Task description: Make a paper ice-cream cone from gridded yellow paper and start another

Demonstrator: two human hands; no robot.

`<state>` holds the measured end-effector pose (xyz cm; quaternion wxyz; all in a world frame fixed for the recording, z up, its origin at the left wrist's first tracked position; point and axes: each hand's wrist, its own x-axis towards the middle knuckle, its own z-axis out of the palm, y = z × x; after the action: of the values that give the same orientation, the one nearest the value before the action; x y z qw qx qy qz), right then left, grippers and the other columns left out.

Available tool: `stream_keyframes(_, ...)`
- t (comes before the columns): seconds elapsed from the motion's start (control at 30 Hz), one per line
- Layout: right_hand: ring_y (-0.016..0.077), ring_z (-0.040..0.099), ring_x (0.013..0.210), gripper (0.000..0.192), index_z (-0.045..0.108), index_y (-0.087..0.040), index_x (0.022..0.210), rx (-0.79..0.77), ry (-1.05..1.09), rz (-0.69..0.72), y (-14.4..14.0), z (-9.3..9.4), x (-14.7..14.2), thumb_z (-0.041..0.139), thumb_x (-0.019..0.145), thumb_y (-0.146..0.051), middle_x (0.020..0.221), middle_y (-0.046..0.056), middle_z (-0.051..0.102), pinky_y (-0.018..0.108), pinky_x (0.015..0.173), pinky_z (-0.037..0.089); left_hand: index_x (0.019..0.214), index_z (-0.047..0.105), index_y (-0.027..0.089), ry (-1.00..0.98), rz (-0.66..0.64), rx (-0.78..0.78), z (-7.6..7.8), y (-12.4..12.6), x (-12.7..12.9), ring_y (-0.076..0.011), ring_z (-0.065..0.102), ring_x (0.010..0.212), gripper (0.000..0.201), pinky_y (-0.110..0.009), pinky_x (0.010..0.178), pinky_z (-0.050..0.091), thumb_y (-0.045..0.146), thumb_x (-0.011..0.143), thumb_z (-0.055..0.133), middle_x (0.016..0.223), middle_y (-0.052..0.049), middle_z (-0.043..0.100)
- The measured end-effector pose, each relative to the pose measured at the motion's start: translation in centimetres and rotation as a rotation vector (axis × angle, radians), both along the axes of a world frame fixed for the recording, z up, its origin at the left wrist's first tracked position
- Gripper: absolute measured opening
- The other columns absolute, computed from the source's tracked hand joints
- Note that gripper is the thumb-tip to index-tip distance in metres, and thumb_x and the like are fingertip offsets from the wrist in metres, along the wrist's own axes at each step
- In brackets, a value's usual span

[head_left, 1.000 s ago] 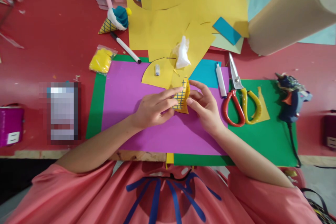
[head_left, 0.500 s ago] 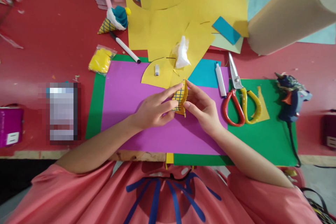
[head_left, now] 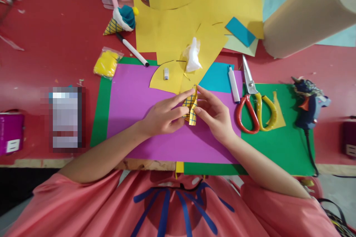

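Both hands [head_left: 189, 114] pinch gridded yellow paper [head_left: 191, 108]; no legible writing.

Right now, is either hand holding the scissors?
No. The scissors lie untouched on the green sheet, while the left hand and right hand both pinch the yellow grid-marked paper piece.

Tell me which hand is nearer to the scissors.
The right hand. It holds the yellow checked paper just left of the scissors. The left hand grips the same paper from the far side, further from them.
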<state>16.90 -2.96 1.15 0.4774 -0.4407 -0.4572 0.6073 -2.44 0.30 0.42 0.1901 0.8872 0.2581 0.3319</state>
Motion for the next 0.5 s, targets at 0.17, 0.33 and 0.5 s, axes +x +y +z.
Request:
stream_keyframes(0.17, 0.0146, 0.064, 0.095, 0.047, 0.058, -0.033, 0.127, -0.018, 0.076, 0.007, 0.25, -0.2, 0.2, 0.069, 0.083, -0.024, 0.114, 0.002, 0.061, 0.027, 0.077, 0.058, 0.098, 0.05, 0.021, -0.065, -0.023, -0.001, 0.33, 0.34, 0.01, -0.0223, 0.06, 0.12, 0.018, -0.032, 0.088, 0.057, 0.011, 0.084, 0.053, 0.145, -0.015, 0.047)
stream_keyframes(0.33, 0.0153, 0.063, 0.094, 0.048, 0.056, -0.033, 0.129, -0.022, 0.048, 0.023, 0.28, -0.14, 0.28, 0.069, 0.082, -0.027, 0.115, 0.003, 0.06, 0.029, 0.077, 0.058, 0.099, 0.05, 0.022, -0.086, -0.03, -0.011, 0.3, 0.36, -0.07, -0.021, 0.059, 0.122, 0.019, -0.032, 0.089, 0.057, 0.011, 0.084, 0.052, 0.147, -0.013, 0.045)
stream_keyframes(0.5, 0.0148, 0.062, 0.093, 0.048, 0.056, -0.033, 0.128, -0.02, 0.047, 0.024, 0.28, -0.21, 0.3, 0.069, 0.082, -0.026, 0.115, 0.003, 0.059, 0.029, 0.077, 0.058, 0.1, 0.051, 0.019, -0.124, -0.045, -0.008, 0.22, 0.42, -0.11, -0.0213, 0.056, 0.125, 0.021, -0.03, 0.092, 0.056, 0.008, 0.083, 0.053, 0.145, -0.016, 0.048)
